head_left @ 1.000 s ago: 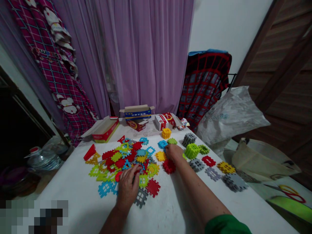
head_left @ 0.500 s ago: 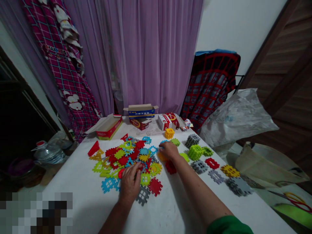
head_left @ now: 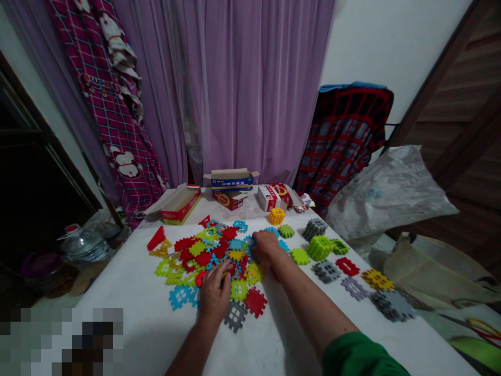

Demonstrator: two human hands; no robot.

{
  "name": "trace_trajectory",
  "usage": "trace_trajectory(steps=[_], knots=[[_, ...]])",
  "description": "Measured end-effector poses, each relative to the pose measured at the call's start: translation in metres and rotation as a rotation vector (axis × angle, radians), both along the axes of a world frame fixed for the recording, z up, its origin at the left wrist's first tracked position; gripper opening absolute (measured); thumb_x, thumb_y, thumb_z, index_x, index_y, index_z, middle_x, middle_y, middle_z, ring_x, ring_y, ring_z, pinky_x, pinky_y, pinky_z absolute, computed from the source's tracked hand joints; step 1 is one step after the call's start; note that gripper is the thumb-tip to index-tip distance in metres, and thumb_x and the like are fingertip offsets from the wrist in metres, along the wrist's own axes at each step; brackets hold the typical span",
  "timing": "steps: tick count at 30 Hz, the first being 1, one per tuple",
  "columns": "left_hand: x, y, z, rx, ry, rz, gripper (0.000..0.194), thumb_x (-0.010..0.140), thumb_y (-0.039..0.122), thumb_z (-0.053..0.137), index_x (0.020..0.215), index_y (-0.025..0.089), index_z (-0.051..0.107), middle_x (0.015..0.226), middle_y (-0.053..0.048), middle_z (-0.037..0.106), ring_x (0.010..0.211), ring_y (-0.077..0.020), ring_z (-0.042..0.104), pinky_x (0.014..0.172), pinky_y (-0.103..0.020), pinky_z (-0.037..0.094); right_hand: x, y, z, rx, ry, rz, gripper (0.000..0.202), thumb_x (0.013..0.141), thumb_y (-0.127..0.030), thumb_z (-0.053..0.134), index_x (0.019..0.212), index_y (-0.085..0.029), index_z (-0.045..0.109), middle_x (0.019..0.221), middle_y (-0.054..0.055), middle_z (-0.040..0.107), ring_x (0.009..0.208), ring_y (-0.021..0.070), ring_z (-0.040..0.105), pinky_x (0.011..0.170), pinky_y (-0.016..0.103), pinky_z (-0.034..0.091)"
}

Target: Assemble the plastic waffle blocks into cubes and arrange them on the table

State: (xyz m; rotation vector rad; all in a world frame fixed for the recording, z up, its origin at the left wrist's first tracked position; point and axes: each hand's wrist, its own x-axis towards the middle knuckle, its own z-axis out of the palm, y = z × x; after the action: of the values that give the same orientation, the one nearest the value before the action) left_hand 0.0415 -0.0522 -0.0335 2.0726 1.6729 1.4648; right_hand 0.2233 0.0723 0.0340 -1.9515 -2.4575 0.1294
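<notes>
A heap of red, blue, green and yellow toothed plastic pieces (head_left: 204,259) lies mid-table. My left hand (head_left: 214,287) rests at its near edge, fingers slightly apart and touching pieces; no piece is visibly held. At the heap's right edge, my right hand (head_left: 265,245) has its fingers curled down at a blue piece (head_left: 249,241); what the fingertips hold is hidden. Nearest my left hand are a green window piece (head_left: 238,289), a grey window piece (head_left: 235,316) and a red piece (head_left: 255,302). Blue pieces (head_left: 282,245) lie just beyond my right hand.
Stacks stand on the right: green (head_left: 320,247), dark grey (head_left: 315,228), grey (head_left: 392,305) and yellow (head_left: 378,279). A red piece (head_left: 347,266) lies among them. Opened boxes, one blue (head_left: 231,183) and one red-and-white (head_left: 270,197), line the back edge. A red triangular piece (head_left: 156,238) sits left.
My right hand has moved left, from over the blue and orange pieces to the heap's right edge. My left hand stays at the heap. The view has shifted slightly.
</notes>
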Motion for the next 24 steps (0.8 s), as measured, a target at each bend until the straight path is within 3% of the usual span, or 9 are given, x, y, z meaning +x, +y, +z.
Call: trace_trajectory(steps=[6,12,15,19,24], knots=[[0.000,-0.001,0.002,0.005,0.010,-0.007,0.034,0.090,0.023,0.046,0.119,0.022,0.063,0.099,-0.006,0.075,0.094,-0.0199,0.068,0.086,-0.037,0.054,0.007,-0.013,0.002,0.036,0.173,-0.048,0.029,0.074,-0.020,0.062,0.102,-0.020,0.072,0.110,0.012,0.067,0.110,0.0268,0.057,0.091,0.035,0.036],[0.002,-0.002,0.003,-0.007,0.002,-0.010,0.033,0.090,0.024,0.046,0.117,0.023,0.064,0.101,-0.006,0.074,0.096,-0.0203,0.067,0.088,-0.038,0.054,0.020,-0.030,0.006,0.057,0.552,-0.157,0.030,0.077,-0.025,0.059,0.105,-0.021,0.067,0.109,0.009,0.065,0.104,0.0236,0.056,0.090,0.033,0.038],[0.002,-0.002,0.004,-0.014,-0.023,-0.001,0.032,0.090,0.026,0.047,0.115,0.022,0.066,0.105,-0.007,0.073,0.099,-0.0211,0.067,0.090,-0.039,0.054,0.021,-0.047,0.006,-0.057,0.809,-0.139,0.023,0.077,-0.031,0.052,0.094,-0.020,0.064,0.089,0.003,0.065,0.083,0.0183,0.058,0.074,0.028,0.043],[0.000,-0.001,0.013,-0.022,-0.118,0.008,0.032,0.090,0.030,0.048,0.115,0.021,0.066,0.114,-0.009,0.070,0.107,-0.0215,0.064,0.094,-0.039,0.052,0.018,-0.070,0.010,-0.258,1.078,-0.047,0.023,0.075,-0.041,0.045,0.078,-0.021,0.056,0.069,-0.001,0.057,0.065,0.0138,0.052,0.057,0.024,0.039],[-0.001,0.002,0.026,-0.128,-0.367,-0.009,0.036,0.087,0.036,0.054,0.118,0.021,0.064,0.117,-0.009,0.069,0.103,-0.0200,0.066,0.089,-0.035,0.054,0.008,-0.086,0.014,-0.612,1.424,-0.033,0.026,0.065,-0.046,0.057,0.070,-0.021,0.049,0.064,-0.003,0.052,0.057,0.0101,0.045,0.048,0.020,0.029]])
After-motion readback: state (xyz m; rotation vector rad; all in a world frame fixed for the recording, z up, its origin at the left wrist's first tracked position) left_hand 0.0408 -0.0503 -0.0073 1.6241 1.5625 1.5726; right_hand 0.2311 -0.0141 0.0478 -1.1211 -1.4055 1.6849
